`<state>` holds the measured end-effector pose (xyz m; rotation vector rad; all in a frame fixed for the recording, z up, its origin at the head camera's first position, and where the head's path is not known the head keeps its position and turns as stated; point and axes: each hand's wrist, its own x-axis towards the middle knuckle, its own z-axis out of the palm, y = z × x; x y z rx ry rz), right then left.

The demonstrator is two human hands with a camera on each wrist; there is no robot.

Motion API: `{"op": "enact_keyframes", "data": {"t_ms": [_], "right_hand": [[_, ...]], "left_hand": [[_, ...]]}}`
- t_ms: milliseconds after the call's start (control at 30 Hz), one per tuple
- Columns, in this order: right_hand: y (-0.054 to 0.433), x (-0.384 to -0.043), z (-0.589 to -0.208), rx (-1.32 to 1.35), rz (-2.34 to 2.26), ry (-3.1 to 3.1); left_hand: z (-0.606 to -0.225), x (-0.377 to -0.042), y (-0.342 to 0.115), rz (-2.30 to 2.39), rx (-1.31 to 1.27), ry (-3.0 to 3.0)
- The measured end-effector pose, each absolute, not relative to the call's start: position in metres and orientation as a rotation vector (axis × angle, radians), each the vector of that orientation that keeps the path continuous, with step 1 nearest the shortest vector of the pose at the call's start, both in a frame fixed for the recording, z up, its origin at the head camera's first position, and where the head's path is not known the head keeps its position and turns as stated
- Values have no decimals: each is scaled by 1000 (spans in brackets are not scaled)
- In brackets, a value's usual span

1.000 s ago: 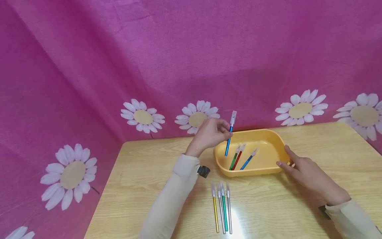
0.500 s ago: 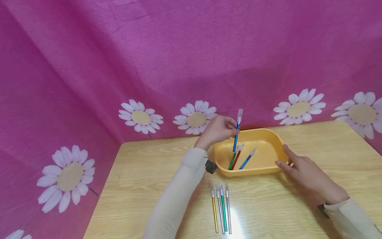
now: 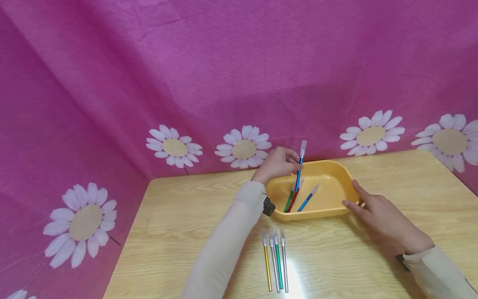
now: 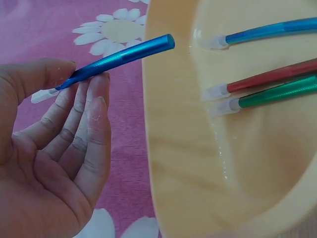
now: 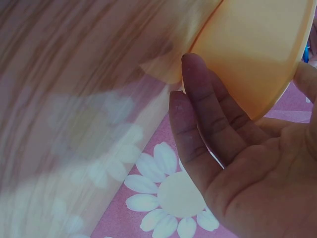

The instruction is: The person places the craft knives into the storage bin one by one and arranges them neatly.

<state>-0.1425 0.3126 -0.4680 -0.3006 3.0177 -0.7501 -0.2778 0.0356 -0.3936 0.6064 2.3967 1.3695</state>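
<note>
My left hand (image 3: 277,164) pinches a blue craft knife (image 3: 298,176) between thumb and fingertips, over the left part of a yellow plastic tub (image 3: 334,192). The knife stands nearly upright, its clear cap pointing up; in the left wrist view its blunt handle end (image 4: 158,43) sticks out past the fingers. Inside the tub lie a green craft knife (image 3: 288,203), a red one (image 3: 293,201) and another blue one (image 3: 306,202), all capped. At the tub's right end my right hand (image 3: 384,218) grips the wall, thumb at the rim and fingers (image 5: 213,114) along the outside.
Several capped craft knives lie side by side on the wooden table (image 3: 179,232) in front of the tub: a yellow one (image 3: 267,268), a green one (image 3: 279,265) and silver ones. A pink cloth (image 3: 239,74) with printed daisies hangs behind and to the left.
My left hand has moved right with the blue craft knife, further over the tub, and has lowered slightly at the end. The right hand keeps its hold on the tub.
</note>
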Motion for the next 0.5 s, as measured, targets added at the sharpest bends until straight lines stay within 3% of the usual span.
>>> {"op": "enact_keyframes", "data": {"t_ms": [500], "right_hand": [[313,-144,-469,-306,-745,3019]], "left_hand": [[-403,-288,46,1343,610,2442]]}}
